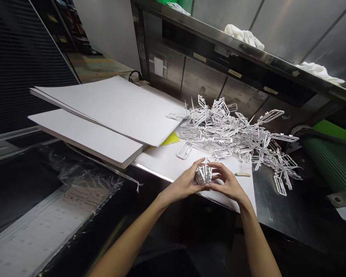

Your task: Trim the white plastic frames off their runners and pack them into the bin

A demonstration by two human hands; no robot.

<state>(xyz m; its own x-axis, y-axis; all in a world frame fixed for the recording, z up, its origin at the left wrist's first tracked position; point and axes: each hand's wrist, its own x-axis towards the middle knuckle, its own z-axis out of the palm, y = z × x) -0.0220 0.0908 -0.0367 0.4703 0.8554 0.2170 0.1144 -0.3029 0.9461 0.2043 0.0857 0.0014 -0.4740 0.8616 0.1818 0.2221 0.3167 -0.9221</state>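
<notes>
Bundle of small pale pieces [203, 175], held between our half-curled left hand [188, 180] and right hand [229, 184] above the front edge of the tabletop [269, 207], may spill if we loosen our hold unevenly.

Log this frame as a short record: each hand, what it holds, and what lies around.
Left: bare left hand gripping a small bundle of white plastic pieces
Right: bare right hand on the bundle's other side
Beyond hands: loose heap of open white plastic frames
Beside right hand: slim beige object, kind unclear
Left side: stacked large flat white sheets, with a flat yellow piece with edge markings partly underneath
Above: grey metal shelf bearing crumpled white cloths
</notes>
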